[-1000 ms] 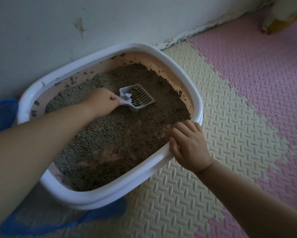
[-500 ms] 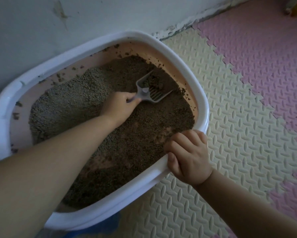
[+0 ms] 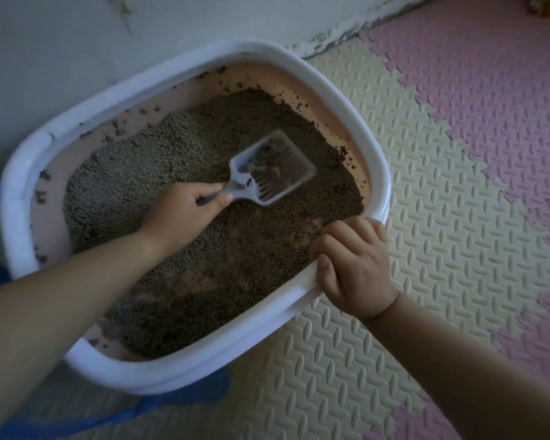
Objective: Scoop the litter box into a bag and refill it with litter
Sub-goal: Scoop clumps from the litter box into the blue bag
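Gripping the scoop (image 3: 275, 168) is the left hand (image 3: 184, 212); right hand (image 3: 354, 263) clutches the litter box (image 3: 200, 57) rim.

A grey-white wall (image 3: 76, 42) fills the upper left, meeting interlocking cream floor mats (image 3: 426, 217) and pink floor mats (image 3: 489, 90) at right, dimly lit.

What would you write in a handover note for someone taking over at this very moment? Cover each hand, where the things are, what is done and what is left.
Left hand grips the handle of the scoop; its head is over the litter, some litter in it.
Right hand grips the litter box at its near right rim.
Blue bag lies on the floor, partly under the box's near side.
Done: scooping is under way.
Left: tip the scoop into the bag, sift the rest, refill. No fresh litter supply is in view.
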A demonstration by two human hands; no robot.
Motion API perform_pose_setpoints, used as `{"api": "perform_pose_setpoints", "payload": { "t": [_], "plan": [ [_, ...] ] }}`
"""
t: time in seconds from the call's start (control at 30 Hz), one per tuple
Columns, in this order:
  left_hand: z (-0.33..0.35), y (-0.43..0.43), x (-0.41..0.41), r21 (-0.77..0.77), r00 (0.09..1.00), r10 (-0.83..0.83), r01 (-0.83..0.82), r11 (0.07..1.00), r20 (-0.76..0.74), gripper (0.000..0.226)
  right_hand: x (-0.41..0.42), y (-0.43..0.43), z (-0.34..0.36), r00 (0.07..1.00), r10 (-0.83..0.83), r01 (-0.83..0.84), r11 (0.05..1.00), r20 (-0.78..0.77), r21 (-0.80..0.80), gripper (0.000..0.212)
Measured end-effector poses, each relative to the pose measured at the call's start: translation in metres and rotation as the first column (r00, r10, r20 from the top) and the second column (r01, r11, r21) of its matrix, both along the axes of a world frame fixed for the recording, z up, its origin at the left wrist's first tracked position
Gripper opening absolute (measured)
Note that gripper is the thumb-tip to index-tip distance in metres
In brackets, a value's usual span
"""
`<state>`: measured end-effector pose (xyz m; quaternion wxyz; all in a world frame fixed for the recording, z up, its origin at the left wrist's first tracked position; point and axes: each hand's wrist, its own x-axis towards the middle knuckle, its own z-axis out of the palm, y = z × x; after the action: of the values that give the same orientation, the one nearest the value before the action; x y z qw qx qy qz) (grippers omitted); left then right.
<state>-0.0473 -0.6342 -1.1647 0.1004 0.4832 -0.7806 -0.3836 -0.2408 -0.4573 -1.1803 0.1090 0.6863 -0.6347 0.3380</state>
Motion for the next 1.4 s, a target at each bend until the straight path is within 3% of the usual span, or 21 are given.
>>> {"api": "perform_pose_setpoints", "payload": {
  "t": [0.3,0.5,0.7,0.83,1.03,1.23,1.4],
  "plan": [
    [0.015,0.000,0.010,-0.011,0.993,-0.114,0.115,0.993,0.038,0.041,0.003,0.004,0.011,1.000,-0.017,0.019,0.992,-0.010,0.127,0.035],
    [0.022,-0.009,-0.002,0.036,0.923,-0.291,0.292,0.956,0.251,0.032,0.004,0.005,0.016,0.999,-0.032,0.033,0.985,-0.007,0.172,0.026],
    [0.026,-0.016,-0.043,0.028,0.876,-0.327,0.339,0.940,0.355,0.019,0.004,0.004,0.017,0.999,-0.041,0.041,0.983,-0.004,0.180,0.024],
    [0.022,-0.012,-0.083,-0.039,0.871,-0.286,0.328,0.944,0.399,0.036,0.004,0.003,0.017,0.999,-0.045,0.044,0.985,0.002,0.165,0.026],
    [0.002,-0.011,-0.075,-0.017,0.938,-0.254,0.265,0.964,0.236,0.026,0.003,0.001,0.012,0.999,-0.038,0.038,0.992,-0.002,0.122,0.028],
    [-0.019,0.011,-0.051,0.056,0.994,-0.108,0.107,0.993,0.008,0.038,0.000,0.002,0.009,1.000,-0.008,0.009,0.993,-0.012,0.119,0.031],
    [-0.006,0.011,-0.012,0.008,0.998,-0.039,0.040,0.999,-0.041,0.043,0.003,0.000,0.009,1.000,-0.018,0.018,0.994,-0.002,0.108,0.038]
  ]
}}
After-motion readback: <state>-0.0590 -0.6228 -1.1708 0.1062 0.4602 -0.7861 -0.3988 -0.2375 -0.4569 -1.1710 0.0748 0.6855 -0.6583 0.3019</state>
